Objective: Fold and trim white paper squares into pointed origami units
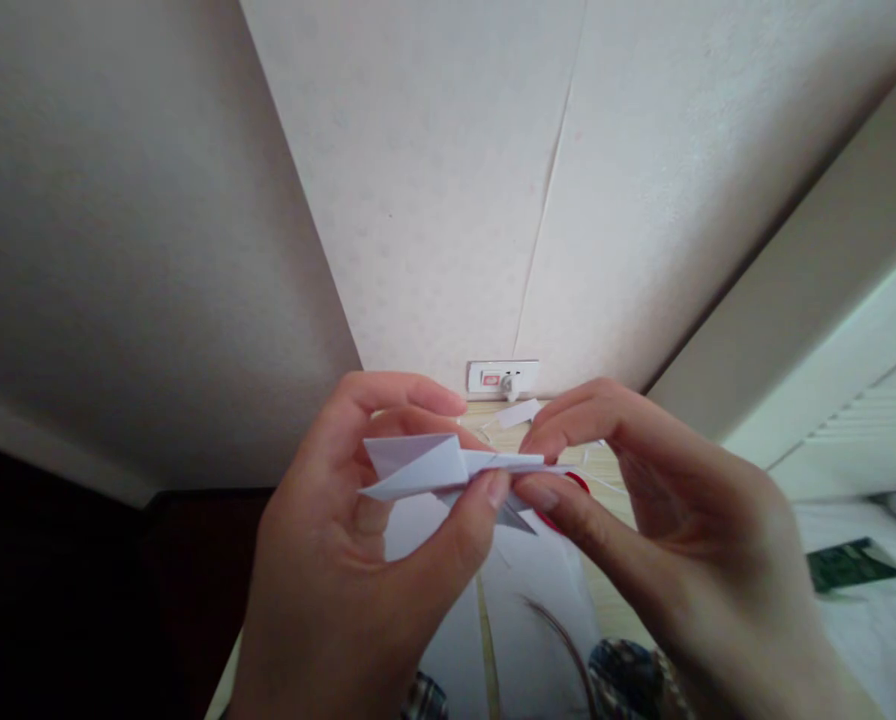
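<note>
A folded piece of white paper (425,465) with several creased flaps is held up between both hands in the middle of the view. My left hand (365,540) grips it from the left, its thumb pressed on the near side and its fingers curled behind. On the right, my right hand (665,520) pinches the paper's other end between thumb and fingers. One pointed flap hangs below the left thumb. Part of the paper is covered by the fingertips.
Below lies a light wooden tabletop (607,500) with white paper sheets (545,600) on it. A red object (577,484) sits partly hidden behind my right thumb. At the wall is a power socket (503,378) with a plug and a white cord. A green item (853,565) lies at right.
</note>
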Action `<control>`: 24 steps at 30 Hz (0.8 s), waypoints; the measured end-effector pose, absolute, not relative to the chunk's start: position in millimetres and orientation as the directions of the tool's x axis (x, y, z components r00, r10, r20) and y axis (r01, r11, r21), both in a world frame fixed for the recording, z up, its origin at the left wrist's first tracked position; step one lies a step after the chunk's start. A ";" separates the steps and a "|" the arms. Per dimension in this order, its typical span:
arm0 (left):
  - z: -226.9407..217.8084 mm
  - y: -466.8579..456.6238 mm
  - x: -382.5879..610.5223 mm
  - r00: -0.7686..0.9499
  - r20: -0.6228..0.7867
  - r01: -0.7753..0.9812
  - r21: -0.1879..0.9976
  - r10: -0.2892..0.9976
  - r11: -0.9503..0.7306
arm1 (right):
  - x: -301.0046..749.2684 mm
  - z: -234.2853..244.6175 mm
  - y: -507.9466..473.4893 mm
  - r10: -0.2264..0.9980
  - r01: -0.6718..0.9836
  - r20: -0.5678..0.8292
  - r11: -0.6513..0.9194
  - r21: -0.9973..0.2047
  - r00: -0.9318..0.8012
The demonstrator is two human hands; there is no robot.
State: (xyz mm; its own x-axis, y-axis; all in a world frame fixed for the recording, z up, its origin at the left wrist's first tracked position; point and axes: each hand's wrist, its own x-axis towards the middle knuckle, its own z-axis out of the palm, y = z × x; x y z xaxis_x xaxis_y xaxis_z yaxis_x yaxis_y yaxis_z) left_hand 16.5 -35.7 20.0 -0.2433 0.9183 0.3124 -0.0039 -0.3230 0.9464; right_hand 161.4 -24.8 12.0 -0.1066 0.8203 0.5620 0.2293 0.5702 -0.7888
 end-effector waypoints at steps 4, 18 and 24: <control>20.8 -37.8 17.0 -0.264 0.289 0.050 0.957 0.920 -0.286 | 161.7 11.5 -27.3 0.834 0.223 0.543 0.551 -0.805 -0.099; 21.6 -33.2 8.3 -0.129 0.264 0.219 0.948 0.956 -0.232 | 165.8 8.8 -19.1 0.797 0.353 0.594 0.589 -0.727 -0.107; 19.5 -30.4 6.7 -0.112 0.259 0.183 0.954 0.959 -0.236 | 172.1 11.6 -19.7 0.813 0.430 0.567 0.564 -0.705 -0.135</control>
State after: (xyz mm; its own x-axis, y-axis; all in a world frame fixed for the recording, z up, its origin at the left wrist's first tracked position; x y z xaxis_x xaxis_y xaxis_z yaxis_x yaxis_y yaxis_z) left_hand 6.7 -30.4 19.5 -0.1124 0.9594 0.2586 0.1830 -0.2358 0.9544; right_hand 172.1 -19.7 11.6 -0.1355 0.8126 0.5669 0.4300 0.5637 -0.7052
